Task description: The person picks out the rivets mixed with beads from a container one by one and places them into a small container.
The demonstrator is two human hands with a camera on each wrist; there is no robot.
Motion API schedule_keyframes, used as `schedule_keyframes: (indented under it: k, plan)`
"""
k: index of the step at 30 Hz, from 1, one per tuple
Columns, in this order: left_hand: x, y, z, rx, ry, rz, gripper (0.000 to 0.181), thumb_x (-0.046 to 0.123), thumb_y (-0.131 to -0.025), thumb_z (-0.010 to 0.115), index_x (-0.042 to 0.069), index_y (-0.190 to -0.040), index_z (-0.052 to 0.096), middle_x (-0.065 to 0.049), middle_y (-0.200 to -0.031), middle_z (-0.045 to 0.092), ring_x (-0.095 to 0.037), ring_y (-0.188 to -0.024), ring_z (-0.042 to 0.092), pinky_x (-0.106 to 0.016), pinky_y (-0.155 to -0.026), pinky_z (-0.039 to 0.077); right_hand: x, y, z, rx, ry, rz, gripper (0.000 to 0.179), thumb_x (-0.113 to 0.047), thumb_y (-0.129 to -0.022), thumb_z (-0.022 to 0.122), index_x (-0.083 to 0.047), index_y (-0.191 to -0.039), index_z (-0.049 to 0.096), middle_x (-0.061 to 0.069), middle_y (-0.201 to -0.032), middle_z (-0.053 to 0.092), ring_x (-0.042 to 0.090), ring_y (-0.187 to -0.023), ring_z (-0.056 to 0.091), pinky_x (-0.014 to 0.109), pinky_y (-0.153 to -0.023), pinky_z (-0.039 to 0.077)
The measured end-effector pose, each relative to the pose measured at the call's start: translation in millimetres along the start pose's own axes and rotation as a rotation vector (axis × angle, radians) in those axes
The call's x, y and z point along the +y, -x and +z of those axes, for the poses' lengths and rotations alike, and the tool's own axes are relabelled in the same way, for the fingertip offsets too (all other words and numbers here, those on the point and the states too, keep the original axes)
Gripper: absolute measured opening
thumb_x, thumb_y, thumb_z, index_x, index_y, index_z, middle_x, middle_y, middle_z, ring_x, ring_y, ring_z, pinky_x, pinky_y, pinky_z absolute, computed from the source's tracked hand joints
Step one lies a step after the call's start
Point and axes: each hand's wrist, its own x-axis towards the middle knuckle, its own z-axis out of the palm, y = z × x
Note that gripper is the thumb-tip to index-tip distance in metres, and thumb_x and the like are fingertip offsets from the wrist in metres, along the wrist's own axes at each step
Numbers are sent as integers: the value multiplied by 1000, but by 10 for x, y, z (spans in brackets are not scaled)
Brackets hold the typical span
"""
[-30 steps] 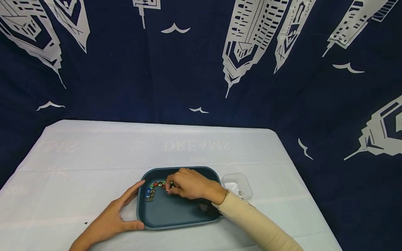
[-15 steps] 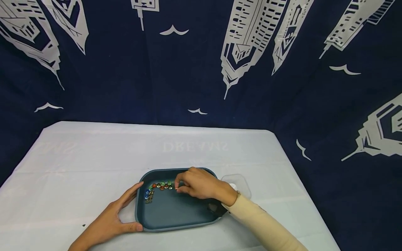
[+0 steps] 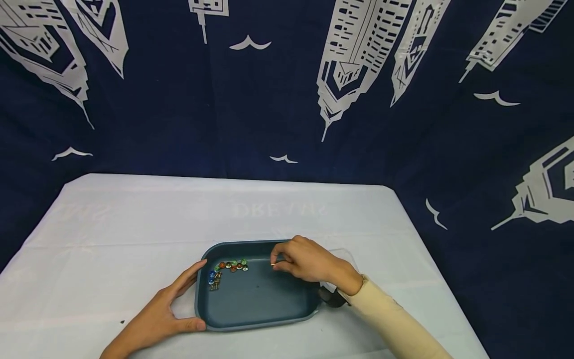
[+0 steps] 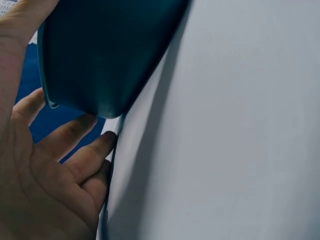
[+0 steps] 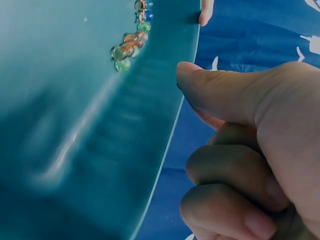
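A dark teal tray lies on the table. Along its far left part, small shiny glass-like pieces in green, orange and blue form a bent row, with small bronze-coloured pieces at its near end. My left hand touches the tray's left side, its fingers spread and nearly straight, thumb at the near corner. Over the tray's far right part, my right hand pinches a tiny gold-coloured piece between thumb and forefinger; its kind is too small to tell. The right wrist view shows the other fingers curled, and the thumb hides the piece.
A clear plastic box stands right of the tray, partly hidden by the right forearm. White cloth covers the table, and a dark speck lies at the left. A navy printed curtain hangs behind.
My right hand has moved right, away from the row of pieces, with the tiny gold-coloured piece at its fingertips. More of the row shows now. The left hand stays at the tray.
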Motion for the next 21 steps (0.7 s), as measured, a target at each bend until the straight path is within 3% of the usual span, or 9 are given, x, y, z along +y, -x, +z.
schedule_keyframes:
  k: [11,21]
  plan:
    - [-10,-6,16,1,-3,-12,114,31,-73,91,37,-160,18,-10,-159,38,-29,-138,44,-19,-105,38,163,241,-64,46,-13,47,11,-18,-95,70,-10,-102,74,-15,-52,38,-3,-47,37,17,-51,37]
    - [0,0,16,4,-1,-9,113,31,-73,91,36,-160,19,-9,-159,38,-26,-138,44,-18,-105,37,262,433,-144,91,-1,81,9,-17,-94,71,-11,-100,73,-14,-53,39,-2,-47,35,18,-52,36]
